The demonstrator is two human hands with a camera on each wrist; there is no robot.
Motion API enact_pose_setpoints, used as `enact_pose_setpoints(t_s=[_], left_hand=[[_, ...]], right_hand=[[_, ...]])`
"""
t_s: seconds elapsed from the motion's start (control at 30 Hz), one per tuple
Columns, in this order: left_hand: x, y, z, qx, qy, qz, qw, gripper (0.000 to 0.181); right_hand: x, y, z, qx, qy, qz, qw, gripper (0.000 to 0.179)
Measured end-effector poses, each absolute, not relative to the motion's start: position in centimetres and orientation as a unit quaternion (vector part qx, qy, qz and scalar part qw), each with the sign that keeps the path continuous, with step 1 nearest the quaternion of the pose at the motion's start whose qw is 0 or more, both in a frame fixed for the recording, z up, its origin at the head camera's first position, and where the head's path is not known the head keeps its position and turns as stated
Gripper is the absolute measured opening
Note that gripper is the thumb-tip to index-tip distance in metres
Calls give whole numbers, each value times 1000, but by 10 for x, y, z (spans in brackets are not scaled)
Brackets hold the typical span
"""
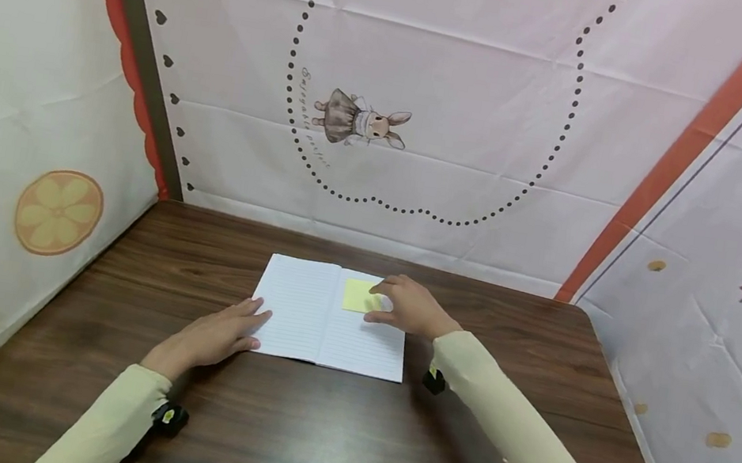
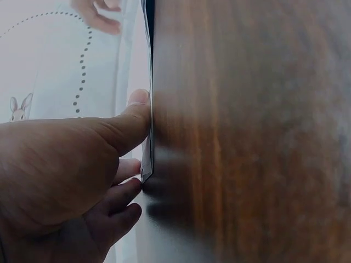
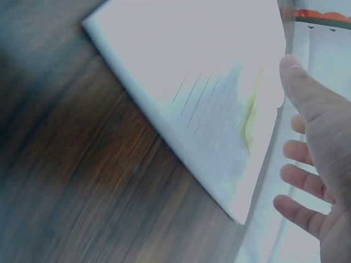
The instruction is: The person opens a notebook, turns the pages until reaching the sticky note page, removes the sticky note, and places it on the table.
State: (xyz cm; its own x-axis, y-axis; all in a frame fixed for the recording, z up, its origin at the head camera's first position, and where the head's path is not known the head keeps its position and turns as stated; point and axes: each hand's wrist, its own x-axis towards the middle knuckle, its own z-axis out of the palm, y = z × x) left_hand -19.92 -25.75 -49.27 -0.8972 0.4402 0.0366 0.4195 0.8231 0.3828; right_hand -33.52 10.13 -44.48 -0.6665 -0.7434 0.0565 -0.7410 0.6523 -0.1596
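Note:
An open lined notebook (image 1: 290, 311) lies on the table, its two pages spread flat. On the upper part of its right page is a yellow sticky note (image 1: 356, 296), which looks slightly curled in the right wrist view. My left hand (image 1: 215, 334) rests on the lower left corner of the notebook, thumb and fingers at the page edge. Just over the sticky note's right side hovers my right hand (image 1: 413, 307), thumb and fingers spread apart. Nothing shows between those fingers in the right wrist view, where the hand (image 3: 329, 153) appears apart from the note (image 3: 250, 123).
The dark wooden table (image 1: 312, 431) reaches back to a printed white cloth (image 1: 446, 115) with a rabbit figure. More patterned cloth hangs at the left and right sides. Black wrist cameras (image 1: 170, 419) sit under both sleeves.

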Motion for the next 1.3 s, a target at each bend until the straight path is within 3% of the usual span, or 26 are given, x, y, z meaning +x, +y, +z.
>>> enact_pose_setpoints(t_s=[0.37, 0.7, 0.93, 1.3], left_hand=[[-200, -257, -493, 224, 954, 196, 33, 59], [-200, -256, -494, 214, 955, 202, 41, 59], [-199, -259, -492, 221, 951, 212, 35, 58], [-198, -256, -489, 218, 951, 215, 42, 59]], right_hand=[[-349, 84, -459, -399, 910, -113, 21, 51], [-349, 81, -463, -423, 902, -85, -17, 30], [-347, 78, -467, -467, 879, -23, -99, 10], [-339, 85, -468, -466, 848, -28, -250, 10]])
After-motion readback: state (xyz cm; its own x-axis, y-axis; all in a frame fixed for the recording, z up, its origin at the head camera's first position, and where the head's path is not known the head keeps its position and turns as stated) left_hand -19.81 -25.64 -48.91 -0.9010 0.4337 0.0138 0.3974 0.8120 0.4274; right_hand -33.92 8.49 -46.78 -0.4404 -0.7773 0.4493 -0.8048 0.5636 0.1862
